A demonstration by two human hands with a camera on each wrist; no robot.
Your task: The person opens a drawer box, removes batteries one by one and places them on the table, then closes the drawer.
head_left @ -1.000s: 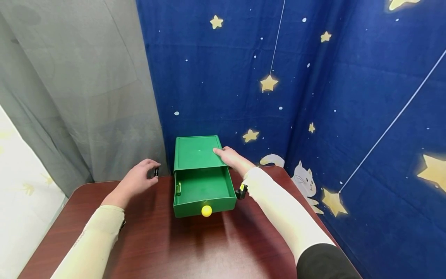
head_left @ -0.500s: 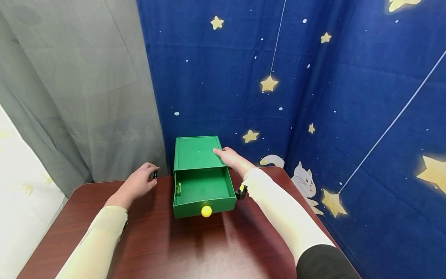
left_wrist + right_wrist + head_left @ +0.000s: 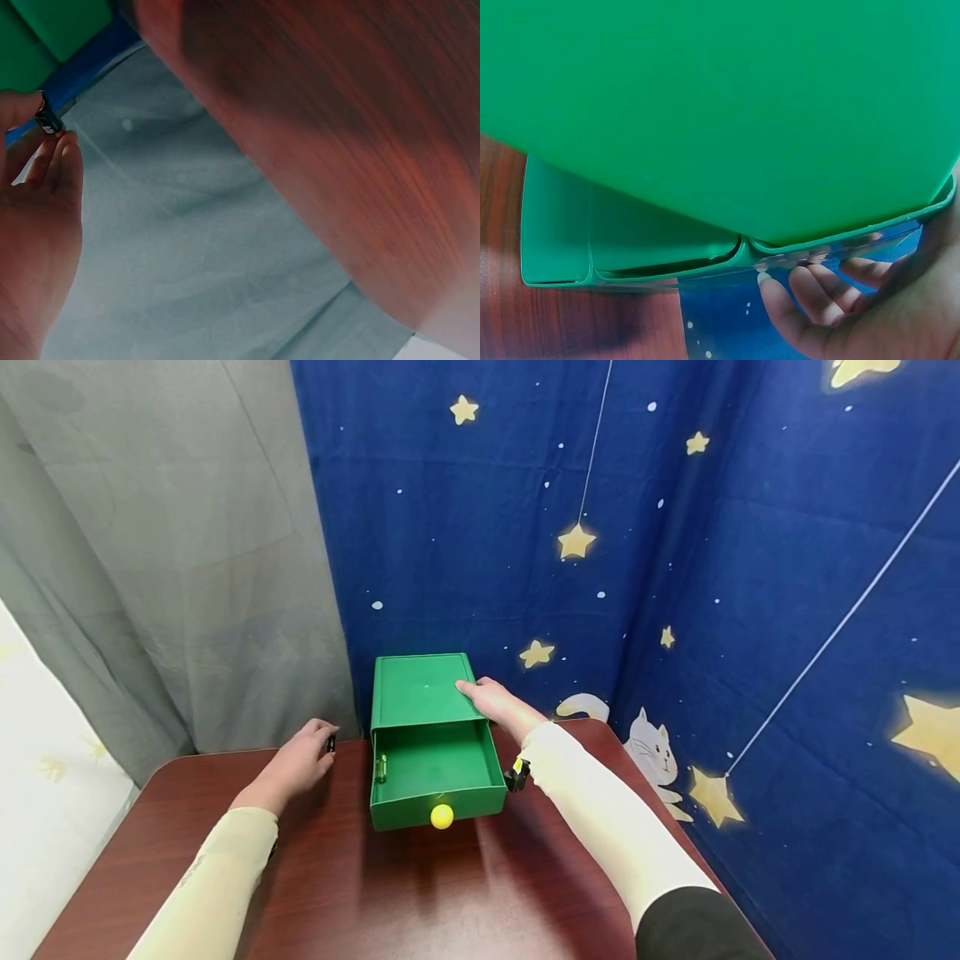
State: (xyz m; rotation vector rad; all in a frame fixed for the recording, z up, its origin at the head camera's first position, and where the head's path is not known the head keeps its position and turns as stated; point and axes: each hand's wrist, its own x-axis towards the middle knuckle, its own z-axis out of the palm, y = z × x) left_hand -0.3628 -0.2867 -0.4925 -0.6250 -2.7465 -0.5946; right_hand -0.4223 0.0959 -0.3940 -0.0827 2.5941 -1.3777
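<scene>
Head view: the left hand [image 3: 295, 762] pinches a small black cylinder [image 3: 331, 743] at the green plastic box's [image 3: 420, 689] nine o'clock; the right hand [image 3: 495, 700] rests on its two o'clock edge. Left wrist: cylinder at ten o'clock. Right wrist: loosely spread fingers [image 3: 814, 294] touch the box.

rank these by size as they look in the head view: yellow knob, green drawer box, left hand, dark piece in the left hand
1. Green drawer box
2. Left hand
3. Yellow knob
4. Dark piece, judging only by what shows past the fingers
</scene>
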